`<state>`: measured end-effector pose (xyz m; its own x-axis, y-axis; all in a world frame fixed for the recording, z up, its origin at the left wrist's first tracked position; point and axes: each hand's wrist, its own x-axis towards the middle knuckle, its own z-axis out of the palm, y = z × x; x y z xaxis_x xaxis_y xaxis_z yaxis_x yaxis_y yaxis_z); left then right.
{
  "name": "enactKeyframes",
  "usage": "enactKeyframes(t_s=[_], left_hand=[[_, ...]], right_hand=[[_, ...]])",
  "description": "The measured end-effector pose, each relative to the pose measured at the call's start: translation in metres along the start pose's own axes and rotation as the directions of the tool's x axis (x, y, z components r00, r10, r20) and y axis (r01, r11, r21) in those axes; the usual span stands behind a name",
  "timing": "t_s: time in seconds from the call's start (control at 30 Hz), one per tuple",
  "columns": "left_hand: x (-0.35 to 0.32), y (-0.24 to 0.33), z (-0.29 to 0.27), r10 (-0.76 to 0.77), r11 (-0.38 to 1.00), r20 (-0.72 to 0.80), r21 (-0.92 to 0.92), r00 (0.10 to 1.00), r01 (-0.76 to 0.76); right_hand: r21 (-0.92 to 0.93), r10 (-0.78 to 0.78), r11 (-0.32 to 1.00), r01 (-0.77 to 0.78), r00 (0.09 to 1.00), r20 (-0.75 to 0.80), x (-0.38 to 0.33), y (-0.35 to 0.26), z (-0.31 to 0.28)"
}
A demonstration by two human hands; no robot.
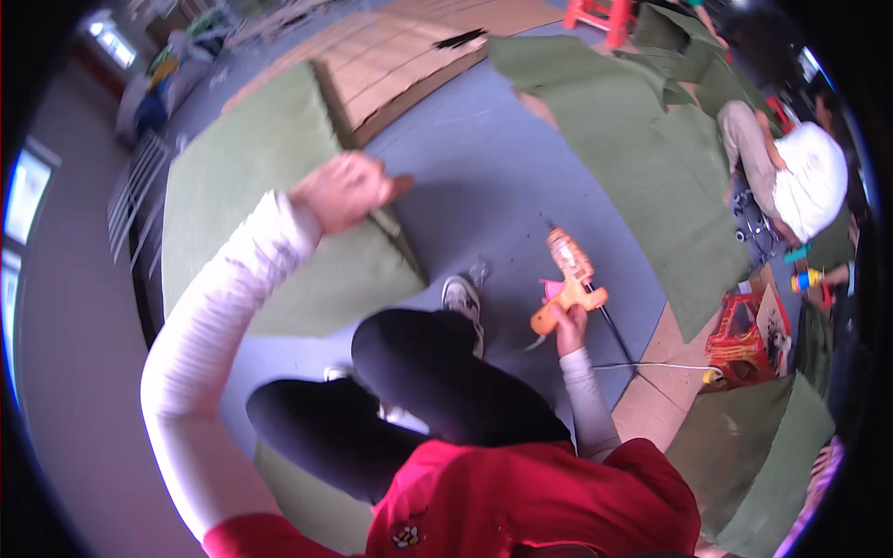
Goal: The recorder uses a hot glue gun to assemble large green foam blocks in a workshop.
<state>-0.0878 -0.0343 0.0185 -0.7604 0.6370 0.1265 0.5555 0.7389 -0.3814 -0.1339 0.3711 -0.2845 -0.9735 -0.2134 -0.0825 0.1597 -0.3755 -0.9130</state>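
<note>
My right hand grips the handle of an orange hot glue gun with a pink trigger. The gun's dark nozzle points away from me over the floor, and a white cord runs by it. My left hand is raised at the inner edge of a green-covered panel on the left. One digit of it sticks out to the right; the rest is blurred, and I cannot make out whether it touches the panel or holds anything.
Green sheets lie on the right, beside brown cardboard. A large cardboard piece is at the back. A red stool stands far off. A person in a white top sits at the right, near a red box.
</note>
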Motion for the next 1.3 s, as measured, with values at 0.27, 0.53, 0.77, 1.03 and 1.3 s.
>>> enactKeyframes(t_s=[0.27,0.53,0.77,1.03,1.3], left_hand=[[0.037,-0.013,-0.017,-0.198,0.942,0.464,-0.152,0.864,0.298],[0.067,-0.003,-0.029,-0.252,0.938,0.691,0.004,0.677,0.346],[0.068,0.000,-0.027,-0.285,0.878,0.692,-0.088,0.663,0.470],[0.074,-0.004,-0.024,-0.275,0.876,0.695,-0.104,0.665,0.472],[0.078,-0.007,-0.024,-0.270,0.876,0.703,-0.105,0.658,0.471]], right_hand=[[-0.151,-0.070,0.969,0.195,0.804,0.590,-0.027,-0.067,0.092],[-0.242,-0.232,0.791,0.562,0.641,0.732,-0.053,-0.061,0.182],[-0.259,-0.296,0.718,0.646,0.621,0.726,-0.034,-0.042,0.206],[-0.225,-0.440,0.667,0.711,0.619,0.650,-0.023,-0.044,0.228],[-0.220,-0.475,0.645,0.732,0.609,0.635,-0.028,-0.051,0.236]])
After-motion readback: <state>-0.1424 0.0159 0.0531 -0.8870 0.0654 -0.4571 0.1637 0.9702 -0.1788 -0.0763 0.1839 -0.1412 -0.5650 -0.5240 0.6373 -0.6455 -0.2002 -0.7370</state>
